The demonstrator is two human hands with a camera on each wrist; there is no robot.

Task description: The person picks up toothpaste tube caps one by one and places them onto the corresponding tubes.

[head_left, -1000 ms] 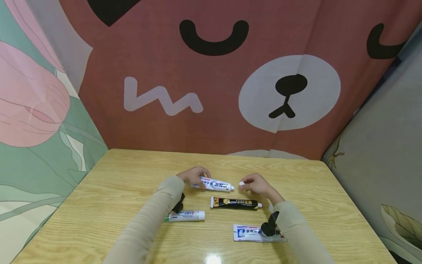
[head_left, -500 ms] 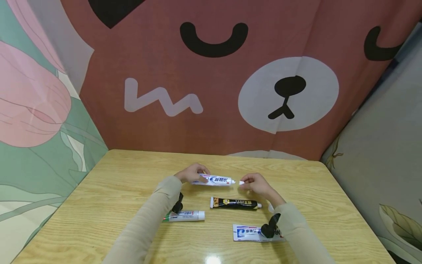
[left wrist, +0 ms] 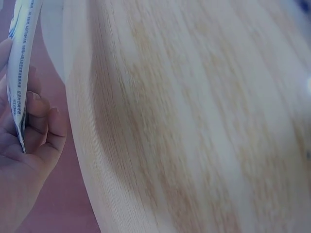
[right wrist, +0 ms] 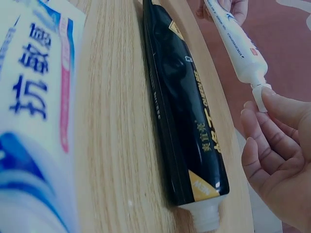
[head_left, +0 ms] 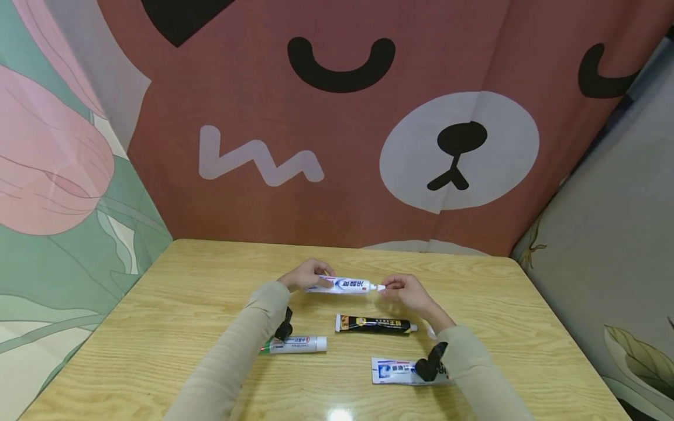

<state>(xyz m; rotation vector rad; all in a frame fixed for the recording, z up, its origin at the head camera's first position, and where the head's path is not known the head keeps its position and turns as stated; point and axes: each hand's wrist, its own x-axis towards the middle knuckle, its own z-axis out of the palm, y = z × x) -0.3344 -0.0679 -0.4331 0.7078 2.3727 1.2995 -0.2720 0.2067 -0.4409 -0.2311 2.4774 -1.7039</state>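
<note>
My left hand (head_left: 306, 276) grips a white and blue toothpaste tube (head_left: 348, 286) by its flat end, nozzle pointing right, raised over the far part of the table. Between thumb and fingers my right hand (head_left: 413, 292) pinches a small white cap (right wrist: 259, 98), which sits at the tube's nozzle in the right wrist view. The left wrist view shows the tube's flat end (left wrist: 22, 87) against the palm. Nearer than both hands lies a black toothpaste tube (head_left: 376, 324); its bare white threaded nozzle (right wrist: 206, 217) shows in the right wrist view.
On the wooden table (head_left: 174, 327), a white and green toothpaste tube (head_left: 302, 344) lies partly under my left forearm. Another white and blue tube (head_left: 395, 371) lies under my right wrist. A small white piece (head_left: 431, 332) shows beside that wrist. A bear-print cloth (head_left: 337, 210) hangs behind.
My left hand has lifted the held tube slightly and levelled it. The gap between its nozzle and the cap in my right hand has closed. The other tubes stay put.
</note>
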